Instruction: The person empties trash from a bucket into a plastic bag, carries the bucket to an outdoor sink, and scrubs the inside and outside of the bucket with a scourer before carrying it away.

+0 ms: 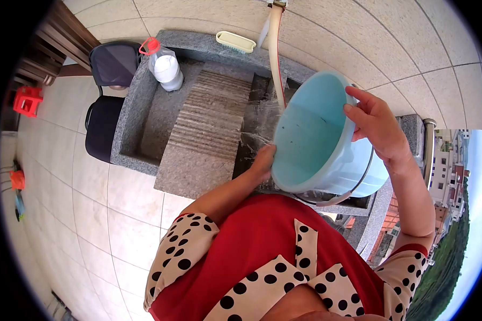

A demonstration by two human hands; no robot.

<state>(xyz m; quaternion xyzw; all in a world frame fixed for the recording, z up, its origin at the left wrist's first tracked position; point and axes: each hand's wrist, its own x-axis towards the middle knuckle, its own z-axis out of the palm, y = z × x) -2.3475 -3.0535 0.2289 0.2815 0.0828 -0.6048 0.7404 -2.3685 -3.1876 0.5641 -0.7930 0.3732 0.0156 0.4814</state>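
A light blue bucket is tilted over the stone sink, its mouth turned toward the left. Dark specks show on its inner wall, and its handle hangs along the near side. My left hand grips the bucket's left rim, fingers partly hidden behind it. With thumb and fingers closed on the right rim, my right hand holds the other side. A pale hose hangs from the wall down into the basin beside the bucket. Water splashes in the dark basin left of the bucket.
A ribbed stone washboard lies left of the basin. Beyond it a plastic bottle with a red cap stands in the stone trough. A scrub brush rests on the back ledge. A black chair and red stool are left.
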